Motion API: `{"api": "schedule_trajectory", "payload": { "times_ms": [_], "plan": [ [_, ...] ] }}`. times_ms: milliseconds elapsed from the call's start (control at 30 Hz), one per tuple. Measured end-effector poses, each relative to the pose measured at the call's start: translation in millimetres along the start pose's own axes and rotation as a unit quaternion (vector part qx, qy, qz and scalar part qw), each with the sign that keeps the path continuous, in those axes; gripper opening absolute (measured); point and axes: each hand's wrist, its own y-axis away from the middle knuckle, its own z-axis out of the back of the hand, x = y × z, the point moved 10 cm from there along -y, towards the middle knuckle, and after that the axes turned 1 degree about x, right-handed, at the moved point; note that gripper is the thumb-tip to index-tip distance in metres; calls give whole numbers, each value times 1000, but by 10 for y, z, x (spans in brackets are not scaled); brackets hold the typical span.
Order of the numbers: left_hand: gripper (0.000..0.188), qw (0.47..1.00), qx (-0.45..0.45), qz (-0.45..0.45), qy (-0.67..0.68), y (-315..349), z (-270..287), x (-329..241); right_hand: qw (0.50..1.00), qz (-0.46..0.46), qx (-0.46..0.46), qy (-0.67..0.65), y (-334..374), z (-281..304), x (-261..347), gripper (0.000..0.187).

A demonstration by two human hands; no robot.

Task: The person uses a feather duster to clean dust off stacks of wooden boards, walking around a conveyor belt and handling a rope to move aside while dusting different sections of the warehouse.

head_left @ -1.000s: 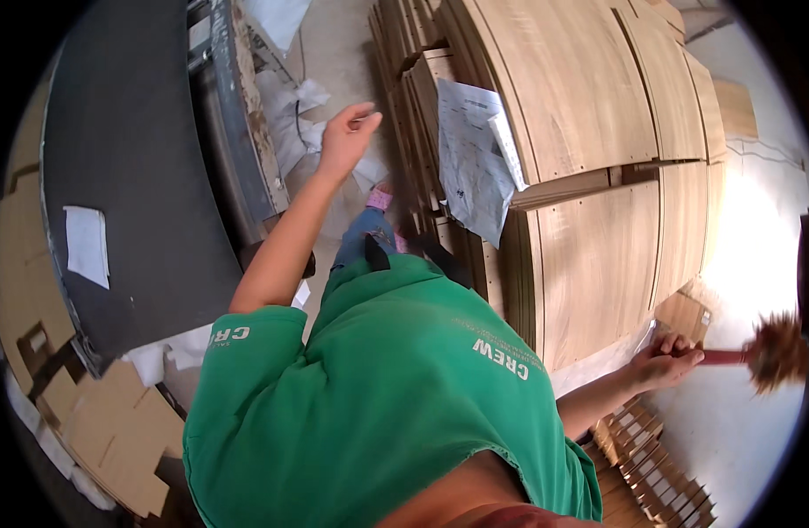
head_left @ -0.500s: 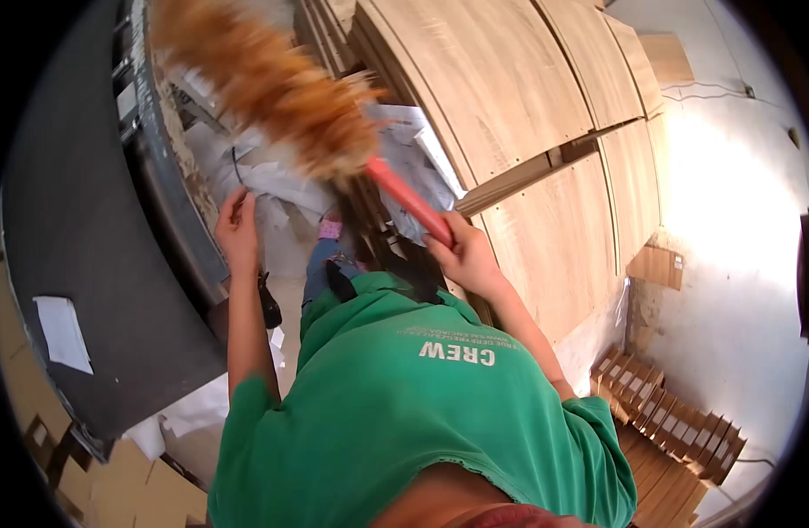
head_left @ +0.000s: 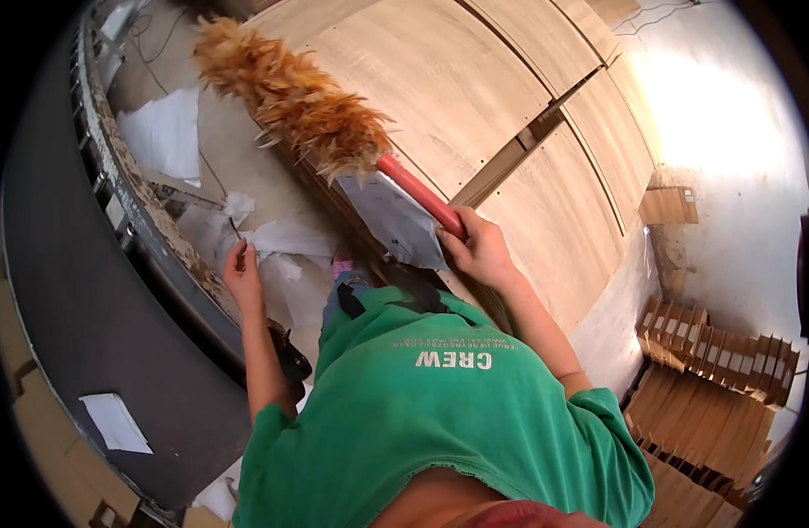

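Duster [head_left: 303, 101] swung from far right since second ago, feathers now across edge of pale wood panels [head_left: 439, 88]. Right hand [head_left: 482, 251] wrapped round handle's end, likely for reach. Left hand [head_left: 243, 280] loosely curled; can't tell if pinching anything. Count: one duster, one white sheet [head_left: 116, 422] on black surface [head_left: 87, 334].

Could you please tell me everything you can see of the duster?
The duster has a long, bushy head of orange-brown feathers, some paler near the smooth red handle, whose material I cannot tell for sure. The right hand grips the handle near its end, and the head slants toward the picture's upper left. It shows partly in front of the wood panels; whether it touches them is unclear.
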Motion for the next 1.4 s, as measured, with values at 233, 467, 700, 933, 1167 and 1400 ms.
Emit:
{"api": "schedule_trajectory", "payload": {
  "times_ms": [233, 467, 700, 933, 1167, 1400],
  "plan": [
    [28, 998, 45, -39, -5, -215, -481, -403, 961, -117, -242, -67, 501, 785, -840, 24],
    [29, 994, 52, -84, -36, -326, -540, -516, 865, -191, -451, -109, 1450, 1296, -1918, 20],
    [31, 988, 69, -79, -109, -261, -614, -465, 774, -260, -455, -355, 1668, 969, -2436, 25],
    [31, 977, 84, -101, -168, -462, -726, -535, 688, -239, -414, -546, 1361, 1083, -2336, 23],
    [31, 972, 72, -55, -219, -1376, -401, -400, 770, -190, -483, -373, 245, 1910, -1532, 27],
    [29, 983, 41, -49, -174, -2290, -45, -433, 858, -101, -425, -271, -2115, 2211, -772, 39]
  ]
}}
